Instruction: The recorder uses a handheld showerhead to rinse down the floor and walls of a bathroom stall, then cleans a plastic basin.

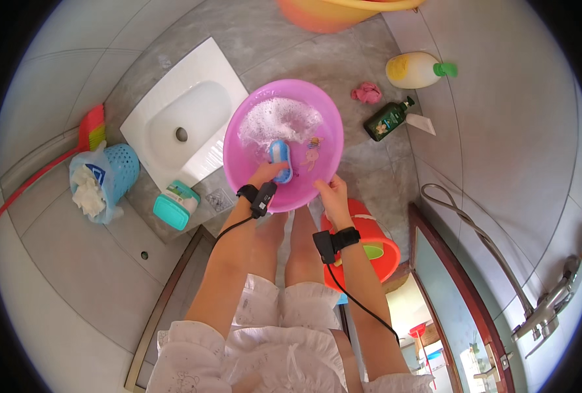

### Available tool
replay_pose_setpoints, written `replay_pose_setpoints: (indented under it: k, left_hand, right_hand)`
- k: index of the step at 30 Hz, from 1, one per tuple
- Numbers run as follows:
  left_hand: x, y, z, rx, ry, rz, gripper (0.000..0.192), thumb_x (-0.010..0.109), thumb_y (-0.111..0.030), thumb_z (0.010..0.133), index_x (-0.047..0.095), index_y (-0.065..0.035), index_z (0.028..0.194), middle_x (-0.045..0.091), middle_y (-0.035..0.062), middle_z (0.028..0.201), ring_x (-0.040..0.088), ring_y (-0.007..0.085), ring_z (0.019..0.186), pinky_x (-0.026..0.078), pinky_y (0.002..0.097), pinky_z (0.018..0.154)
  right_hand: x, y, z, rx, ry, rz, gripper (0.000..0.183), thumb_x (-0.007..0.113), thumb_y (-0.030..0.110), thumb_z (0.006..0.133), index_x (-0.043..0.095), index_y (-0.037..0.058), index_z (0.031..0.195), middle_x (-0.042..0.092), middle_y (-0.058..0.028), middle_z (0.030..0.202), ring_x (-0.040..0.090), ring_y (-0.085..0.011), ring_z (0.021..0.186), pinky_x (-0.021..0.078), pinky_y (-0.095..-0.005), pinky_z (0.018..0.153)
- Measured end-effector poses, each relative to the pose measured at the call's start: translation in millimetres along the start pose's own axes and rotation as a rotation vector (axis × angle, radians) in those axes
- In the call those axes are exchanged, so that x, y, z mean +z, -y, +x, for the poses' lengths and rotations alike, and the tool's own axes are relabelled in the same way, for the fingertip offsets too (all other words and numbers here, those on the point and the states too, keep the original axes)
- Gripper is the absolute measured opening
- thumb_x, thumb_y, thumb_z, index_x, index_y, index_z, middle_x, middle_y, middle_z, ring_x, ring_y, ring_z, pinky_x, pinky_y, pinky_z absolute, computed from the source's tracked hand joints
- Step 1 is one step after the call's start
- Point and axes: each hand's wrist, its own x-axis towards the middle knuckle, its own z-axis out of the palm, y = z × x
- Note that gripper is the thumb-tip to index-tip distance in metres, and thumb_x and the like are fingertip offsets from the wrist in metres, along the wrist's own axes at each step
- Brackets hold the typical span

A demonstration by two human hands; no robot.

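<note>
A round pink plastic basin (332, 128) is in front of my legs, with sudsy water (281, 120) gathered at its far side. Inside it, my left hand (267, 173) grips a blue and white oval scrub brush (280, 152) near the basin's middle; part of the brush is covered by the thumb. My right hand (334, 191) pinches the basin's near right rim between thumb and fingers. Cartoon figures (312, 158) are printed on the basin's bottom, right of the brush. Both wrists wear black straps with small cabled devices.
A white squat toilet (136, 125) lies left of the basin, with a blue wastebasket (124, 167) and turquoise tub (173, 211) nearby. An orange-red bucket (391, 265) stands near my right forearm. Bottles (386, 120) and a pink cloth (367, 92) lie at right.
</note>
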Motion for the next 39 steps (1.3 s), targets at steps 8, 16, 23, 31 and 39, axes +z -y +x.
replay_pose_setpoints:
  k: [8,16,23,31,39]
  left_hand:
    - [-70,-37,-96,-0.155,0.233,-0.632,0.044,0.061,-0.038,0.07,0.049,-0.0064,0.098,0.052,0.0046,0.079,0.051,0.0142,0.066,0.044,0.0267,0.058]
    - [-149,22,-186,0.118,-0.079,-1.045,0.028,0.056,-0.03,0.077,0.048,-0.0087,0.092,0.049,0.0008,0.075,0.047,0.0112,0.065,0.041,0.0252,0.058]
    - [-169,109,-233,0.098,-0.247,-1.345,0.025,0.058,-0.027,0.076,0.047,-0.0098,0.091,0.047,0.0017,0.072,0.046,0.014,0.062,0.041,0.0271,0.057]
    - [-157,147,-262,0.079,-0.307,-1.477,0.024,0.057,-0.028,0.078,0.047,-0.0111,0.092,0.047,-0.0005,0.075,0.044,0.0116,0.066,0.039,0.0261,0.059]
    - [-157,100,-256,0.155,-0.279,-1.492,0.025,0.058,-0.025,0.076,0.047,-0.0087,0.092,0.047,0.0012,0.071,0.046,0.0133,0.062,0.041,0.0254,0.057]
  right_hand:
    - [66,26,-10,-0.107,0.05,-0.245,0.009,0.056,0.003,0.073,0.06,-0.001,0.079,0.059,-0.0002,0.071,0.052,-0.0059,0.063,0.0412,-0.022,0.056]
    - [185,58,-10,-0.339,0.092,-0.729,0.014,0.06,0.013,0.067,0.054,0.0007,0.065,0.051,-0.0064,0.051,0.046,-0.0115,0.046,0.0369,-0.0249,0.043]
    - [271,67,6,-0.767,0.242,-1.146,0.021,0.061,0.018,0.068,0.051,0.0018,0.058,0.052,-0.0135,0.05,0.05,-0.0346,0.052,0.021,-0.0465,0.097]
    - [287,78,21,-1.285,0.276,-1.457,0.015,0.062,0.02,0.068,0.057,0.0061,0.068,0.056,-0.0136,0.058,0.056,-0.0283,0.057,0.0208,-0.0456,0.101]
    - [214,105,34,-0.862,-0.109,-1.091,0.017,0.062,0.018,0.07,0.057,0.0018,0.072,0.054,-0.0107,0.059,0.054,-0.0231,0.055,0.0432,-0.0325,0.062]
